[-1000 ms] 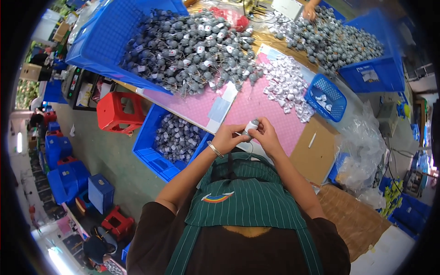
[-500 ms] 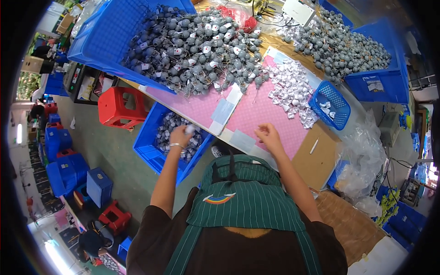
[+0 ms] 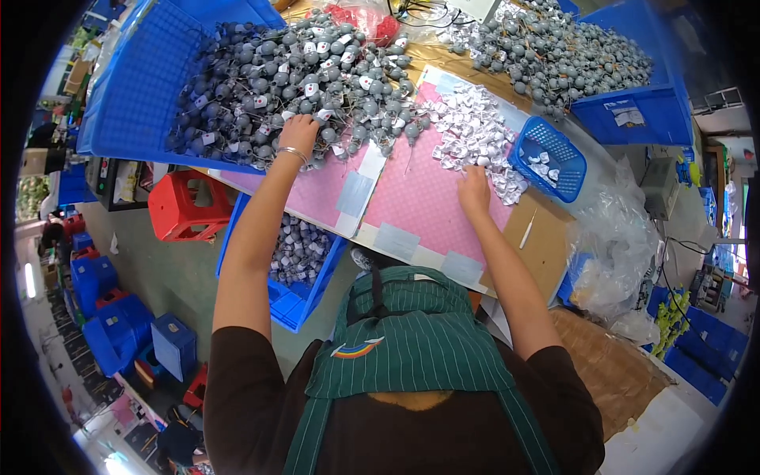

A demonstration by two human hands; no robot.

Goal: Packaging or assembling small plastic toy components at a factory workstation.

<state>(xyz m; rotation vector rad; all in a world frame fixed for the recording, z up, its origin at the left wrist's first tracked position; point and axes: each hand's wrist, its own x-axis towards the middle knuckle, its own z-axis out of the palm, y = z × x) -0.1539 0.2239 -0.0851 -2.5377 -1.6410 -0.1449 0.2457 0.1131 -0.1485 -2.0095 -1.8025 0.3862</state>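
Observation:
My left hand [image 3: 296, 136], with a bracelet at the wrist, reaches onto a heap of small grey balls with thin wire-like stems [image 3: 269, 87]. Its fingers are apart over the balls, and I see nothing held in them. Some balls carry white pieces with red dots. At the near edge of a pile of small white folded pieces [image 3: 475, 131], my right hand [image 3: 474, 192] has its fingers drawn together, touching the pieces. Whatever is between those fingertips is hidden. Pink patterned sheeting [image 3: 412, 202] covers the tabletop between the hands.
A large blue crate [image 3: 134, 103] lies behind the left heap. Below the table edge, another blue crate [image 3: 286, 307] holds more balls. A blue basket [image 3: 576, 184] contains a few white pieces. Nearby are a red stool [image 3: 176, 207], a white pen [image 3: 528, 228] and clear plastic bags [image 3: 609, 261].
My left hand has moved from above the lower crate up to the grey heap; the pale ball it held is no longer in it. My right hand has moved forward to the white pieces.

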